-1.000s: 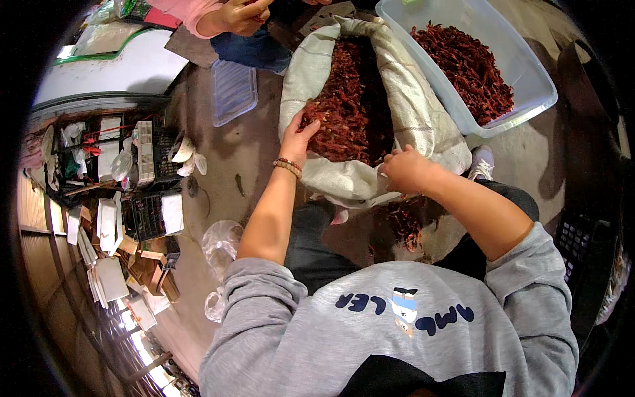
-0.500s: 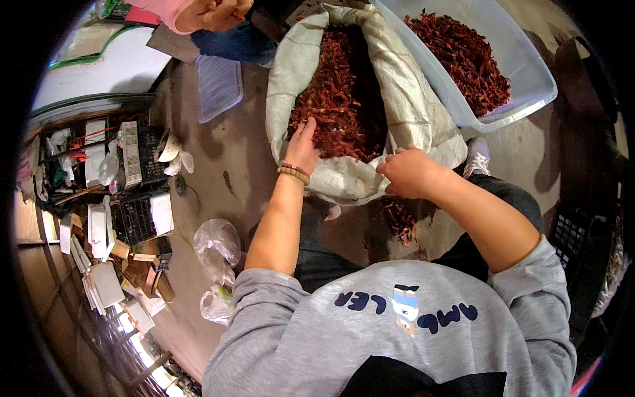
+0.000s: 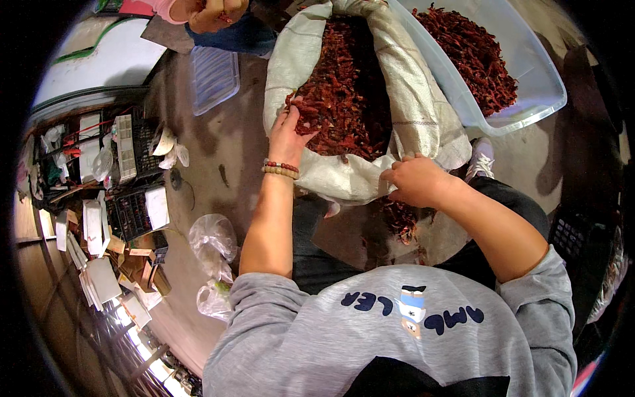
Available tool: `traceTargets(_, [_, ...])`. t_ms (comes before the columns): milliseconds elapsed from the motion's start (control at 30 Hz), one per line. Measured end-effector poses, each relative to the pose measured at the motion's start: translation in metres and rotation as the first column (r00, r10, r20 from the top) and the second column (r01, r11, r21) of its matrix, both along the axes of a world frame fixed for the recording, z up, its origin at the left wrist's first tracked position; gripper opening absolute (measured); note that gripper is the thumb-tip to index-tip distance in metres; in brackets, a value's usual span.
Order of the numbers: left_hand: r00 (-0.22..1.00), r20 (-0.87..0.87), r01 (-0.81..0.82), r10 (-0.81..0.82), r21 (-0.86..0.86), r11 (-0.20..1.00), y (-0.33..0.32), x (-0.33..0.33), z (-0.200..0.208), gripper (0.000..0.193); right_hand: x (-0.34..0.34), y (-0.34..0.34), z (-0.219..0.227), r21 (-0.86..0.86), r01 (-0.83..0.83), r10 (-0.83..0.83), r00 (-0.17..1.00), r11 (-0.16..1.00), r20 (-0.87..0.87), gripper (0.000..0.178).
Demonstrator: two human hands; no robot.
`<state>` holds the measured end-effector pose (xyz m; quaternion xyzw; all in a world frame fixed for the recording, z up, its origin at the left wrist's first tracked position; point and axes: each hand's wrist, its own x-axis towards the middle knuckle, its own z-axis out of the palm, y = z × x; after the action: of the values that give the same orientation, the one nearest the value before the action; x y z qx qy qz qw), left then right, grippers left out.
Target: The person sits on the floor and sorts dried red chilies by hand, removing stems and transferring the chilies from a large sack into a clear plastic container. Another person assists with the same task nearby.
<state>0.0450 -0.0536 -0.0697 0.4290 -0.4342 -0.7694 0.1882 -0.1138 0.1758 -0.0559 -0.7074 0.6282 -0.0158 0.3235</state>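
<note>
A white woven sack point(image 3: 413, 99), its rim rolled down, stands in front of me full of dark-red dried pieces that look like dried chillies point(image 3: 344, 86). At the sack's left inner edge, my left hand point(image 3: 286, 135), with bead bracelets on its wrist, has its fingers curled round a clump of the dried chillies. My right hand point(image 3: 417, 180) is closed on the near right rim of the sack, its fingertips pinching the cloth.
A clear plastic tub point(image 3: 529, 116) with more dried red pieces stands at the right. Another person's hand point(image 3: 215, 13) shows at the top left, near a translucent lid point(image 3: 215, 76). Spilled red pieces point(image 3: 401, 221) and plastic bags point(image 3: 213, 241) lie on the floor; crates point(image 3: 132, 208) stand left.
My left hand has moved left, from the pile to the sack's left edge, and now has a clump of dried chillies in it. My right hand stays on the rim.
</note>
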Motion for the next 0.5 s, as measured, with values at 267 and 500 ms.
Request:
traceTargets(267, [0.986, -0.153, 0.09, -0.071, 0.121, 0.989, 0.015, -0.009, 0.009, 0.033, -0.006, -0.032, -0.003, -0.145, 0.519, -0.427, 0.808, 0.843, 0.406, 0.033])
traceTargets(500, [0.976, -0.199, 0.122, -0.092, 0.148, 0.981, 0.039, -0.028, 0.019, 0.033, -0.011, -0.061, -0.003, 0.224, 0.758, -0.609, 0.272, 0.613, 0.745, 0.04])
